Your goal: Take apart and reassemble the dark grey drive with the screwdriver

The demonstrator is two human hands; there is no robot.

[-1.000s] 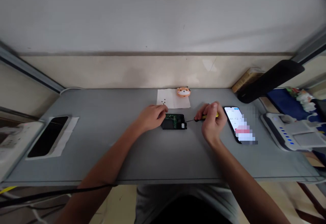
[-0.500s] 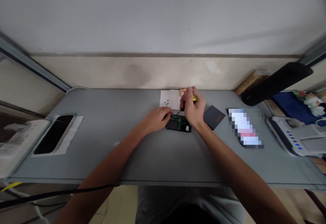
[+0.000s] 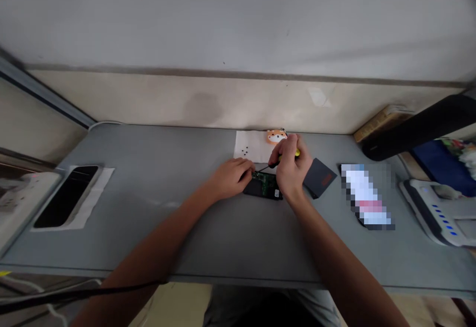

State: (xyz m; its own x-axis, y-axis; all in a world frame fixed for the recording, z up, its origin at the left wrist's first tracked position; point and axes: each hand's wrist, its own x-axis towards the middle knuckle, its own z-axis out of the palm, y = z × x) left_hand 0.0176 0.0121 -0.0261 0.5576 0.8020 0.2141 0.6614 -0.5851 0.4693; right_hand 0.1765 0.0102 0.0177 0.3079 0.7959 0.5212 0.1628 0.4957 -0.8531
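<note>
I've got my right hand (image 3: 292, 168) clamped on the screwdriver (image 3: 274, 165), left hand (image 3: 232, 177) at the corner of the circuit board (image 3: 266, 183) on the desk (image 3: 156, 156) (fingers pinching? can't tell), so I'd go gently, tip steady.

On the left we see a dark-screened phone (image 3: 67, 198) lying on white paper (image 3: 99, 190), near a white power strip (image 3: 39, 190). At the far edge we find an orange animal-faced case (image 3: 275, 137). On the right we have a bright-screened phone (image 3: 366, 195), a white unit (image 3: 424, 210) with blue lights and, farther, a black cylinder (image 3: 416, 126).
</note>
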